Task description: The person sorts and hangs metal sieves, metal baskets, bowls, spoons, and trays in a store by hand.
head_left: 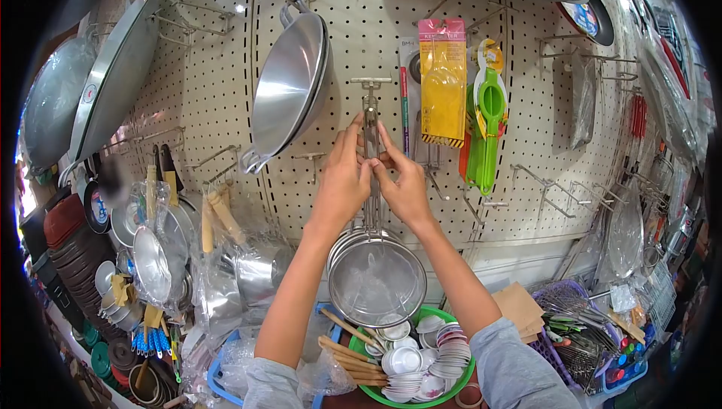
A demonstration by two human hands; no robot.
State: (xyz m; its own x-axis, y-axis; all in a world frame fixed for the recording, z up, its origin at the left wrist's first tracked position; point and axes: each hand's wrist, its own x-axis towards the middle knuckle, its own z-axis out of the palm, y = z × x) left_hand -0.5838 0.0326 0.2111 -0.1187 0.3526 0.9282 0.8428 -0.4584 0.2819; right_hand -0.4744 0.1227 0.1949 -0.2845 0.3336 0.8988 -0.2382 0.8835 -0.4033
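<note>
My left grip (pixel 340 182) and right grip (pixel 407 189) pinch the handles (pixel 373 210) of the strainers (pixel 377 283): probably light, stiff, slippery, best held high.

There is open room on the holed board (pixel 376 40) between the big shiny pan (pixel 282 89) on the left and the yellow pack (pixel 442 82) on the right. Lower down, the green tub (pixel 464 379) and wooden sticks (pixel 350 356) block the way.

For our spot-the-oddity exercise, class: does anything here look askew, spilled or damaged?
Nothing looks spilled or broken. The shiny pan hangs tilted on the pegboard, and wooden handles jut over the rim of the green basin: untidy, but likely normal here.
</note>
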